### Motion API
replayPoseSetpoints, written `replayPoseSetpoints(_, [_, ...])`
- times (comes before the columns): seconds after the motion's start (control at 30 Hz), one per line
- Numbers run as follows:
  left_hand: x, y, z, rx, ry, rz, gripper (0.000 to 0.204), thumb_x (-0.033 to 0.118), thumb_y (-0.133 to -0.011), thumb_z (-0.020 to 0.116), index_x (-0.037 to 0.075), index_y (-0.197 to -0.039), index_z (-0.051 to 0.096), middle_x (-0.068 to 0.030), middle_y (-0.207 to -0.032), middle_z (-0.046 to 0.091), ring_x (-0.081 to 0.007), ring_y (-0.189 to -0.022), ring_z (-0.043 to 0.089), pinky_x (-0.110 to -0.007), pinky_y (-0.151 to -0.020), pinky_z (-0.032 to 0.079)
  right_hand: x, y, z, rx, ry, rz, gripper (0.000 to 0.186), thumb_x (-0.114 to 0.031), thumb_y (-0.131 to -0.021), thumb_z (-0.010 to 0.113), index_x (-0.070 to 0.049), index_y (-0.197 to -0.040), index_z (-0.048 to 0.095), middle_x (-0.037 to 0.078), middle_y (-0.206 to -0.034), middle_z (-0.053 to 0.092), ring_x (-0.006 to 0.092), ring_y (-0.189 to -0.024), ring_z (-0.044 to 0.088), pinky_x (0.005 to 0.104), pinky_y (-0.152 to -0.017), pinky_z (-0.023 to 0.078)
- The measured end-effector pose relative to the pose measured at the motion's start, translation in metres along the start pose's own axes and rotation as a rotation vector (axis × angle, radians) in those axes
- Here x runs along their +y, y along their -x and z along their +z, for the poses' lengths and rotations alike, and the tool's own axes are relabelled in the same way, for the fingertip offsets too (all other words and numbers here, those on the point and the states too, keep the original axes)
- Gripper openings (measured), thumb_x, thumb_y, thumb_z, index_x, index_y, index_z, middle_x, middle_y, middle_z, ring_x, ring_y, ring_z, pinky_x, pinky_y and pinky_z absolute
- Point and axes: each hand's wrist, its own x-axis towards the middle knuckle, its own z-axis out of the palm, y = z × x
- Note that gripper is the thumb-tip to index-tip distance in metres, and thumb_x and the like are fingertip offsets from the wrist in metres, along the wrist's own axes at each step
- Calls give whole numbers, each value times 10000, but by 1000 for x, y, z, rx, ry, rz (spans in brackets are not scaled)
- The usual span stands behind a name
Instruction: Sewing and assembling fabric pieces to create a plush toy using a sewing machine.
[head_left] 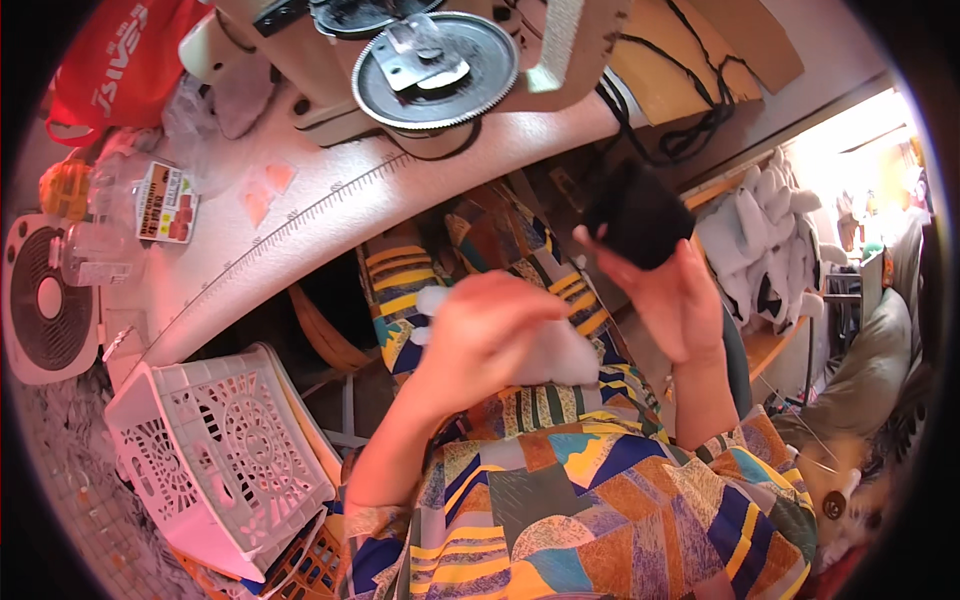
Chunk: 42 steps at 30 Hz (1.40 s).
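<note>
My right hand (665, 300) is raised at the right, its fingers closed around a soft-edged, squarish black thing (640, 215) whose kind I cannot make out. My left hand (495, 325) is over my lap, slightly blurred, with its fingers curled together. What those fingers hold, if anything, is hidden. White fluffy stuffing (565, 355) lies on my lap just below and beside the left hand, and a bit of it shows past the hand's far side.
Ahead is a white table with a ruler-marked edge (330, 195) and a machine with a round toothed plate (435, 70). A white plastic basket (225, 450) and a fan (50, 300) stand left. Black cables (700, 120) hang near a carton; white plush pieces (765, 230) are piled right.
</note>
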Motion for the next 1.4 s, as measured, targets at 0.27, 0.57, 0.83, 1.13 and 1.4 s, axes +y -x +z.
replayPoseSetpoints(0.27, [-10, -21, 26, -536, -379, 295, 208, 75, -664, 656, 89, -871, 660, -28, -949, 614, -278, -1021, 520, -430, -937, 389, -3, 35, -19, -212, 889, -161, 926, -84, -769, 683, -34, -1460, 70, 215, -1348, 459, 301, -1175, 543, 405, -974, 414])
replayPoseSetpoints(0.57, [16, 13, -15, -57, -617, 522, 207, 198, -623, 626, 132, -806, 556, -30, -973, 570, -244, -922, 557, -397, -812, 436, 34, 9, 41, -378, 1082, -122, 935, -104, -663, 784, -2, -1427, 254, 247, -1283, 427, 378, -1163, 515, 470, -909, 464])
replayPoseSetpoints(0.83, [-31, 30, -38, 72, 52, -185, 463, 262, -715, 772, 47, -1070, 565, -146, -963, 604, -351, -903, 589, -439, -784, 443, 53, -1, 43, -340, 819, 29, 1013, -140, -689, 832, -1, -1426, 153, 206, -1237, 478, 256, -1010, 586, 349, -828, 484])
replayPoseSetpoints(1.13, [-29, 21, -28, 8, -36, -104, 405, 250, -679, 822, -10, -866, 573, -180, -818, 575, -382, -758, 592, -407, -620, 467, 43, -11, 38, -354, 1063, -21, 889, -64, -717, 751, 27, -1417, 211, 186, -1068, 582, 276, -901, 632, 357, -785, 514])
replayPoseSetpoints(1.4, [-29, 22, -37, -12, 103, -241, 433, 302, -706, 818, -6, -893, 579, -193, -760, 611, -392, -719, 621, -403, -617, 484, 28, -21, 32, -487, 1057, -95, 587, 4, -759, 650, 35, -1290, 402, 213, -1173, 553, 268, -1072, 602, 370, -866, 490])
